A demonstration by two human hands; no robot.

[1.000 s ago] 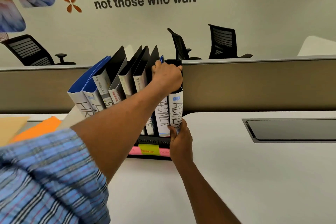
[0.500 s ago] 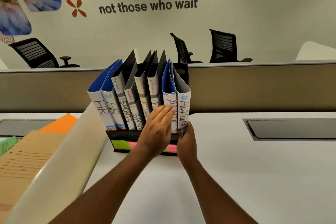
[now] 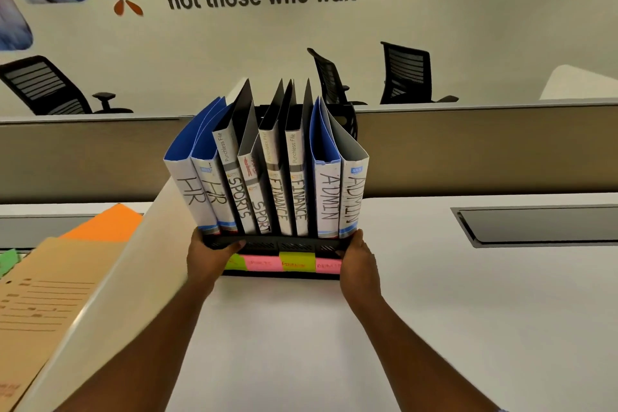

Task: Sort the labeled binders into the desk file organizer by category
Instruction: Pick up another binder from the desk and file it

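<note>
Sorting looks basically done to me: all eight binders (image 3: 267,177) stand in the organizer (image 3: 277,242) on the surface (image 3: 468,311), paired HR, SPORTS, FINANCE, ADMIN from left to right. The sticky labels (image 3: 297,262) are too blurry to check against.

Your left hand (image 3: 209,257) and right hand (image 3: 357,264) grip its front corners, fingers (image 3: 357,239) curled round the rim. Next move is probably just squaring it up; keep it level so the leaning HR pair don't tip.

Half a second back your left hand lay flat on the spines and the right was at the ADMIN binder's foot. Both have dropped to the base.
</note>
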